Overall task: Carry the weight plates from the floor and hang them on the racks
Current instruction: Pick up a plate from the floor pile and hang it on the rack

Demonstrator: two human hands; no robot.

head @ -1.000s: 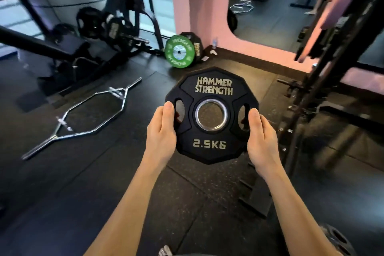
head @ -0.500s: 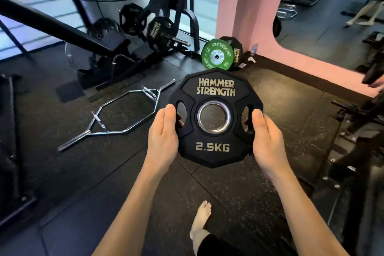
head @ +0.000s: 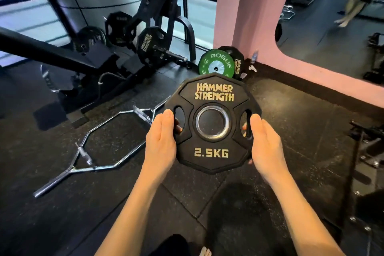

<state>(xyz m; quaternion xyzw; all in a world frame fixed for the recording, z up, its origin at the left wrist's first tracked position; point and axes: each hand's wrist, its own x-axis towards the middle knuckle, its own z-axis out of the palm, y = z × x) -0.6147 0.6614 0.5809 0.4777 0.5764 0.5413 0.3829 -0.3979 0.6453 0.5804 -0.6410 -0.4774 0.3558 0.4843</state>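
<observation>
The black weight plate (head: 213,123) hangs upright in the air above the floor (head: 291,120), clamped between the left hand (head: 163,141) and right hand (head: 265,143), fingers hooked through its side slots.

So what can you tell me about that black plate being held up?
The plate is black, many-sided and looks rubber-coated, with a shiny metal ring round its centre hole and two grip slots beside it. Gold lettering reads HAMMER STRENGTH above and 2.5KG below. It is held upright, face to the camera, off the floor, with the left hand and right hand gripping its sides, fingers through the slots.
</observation>
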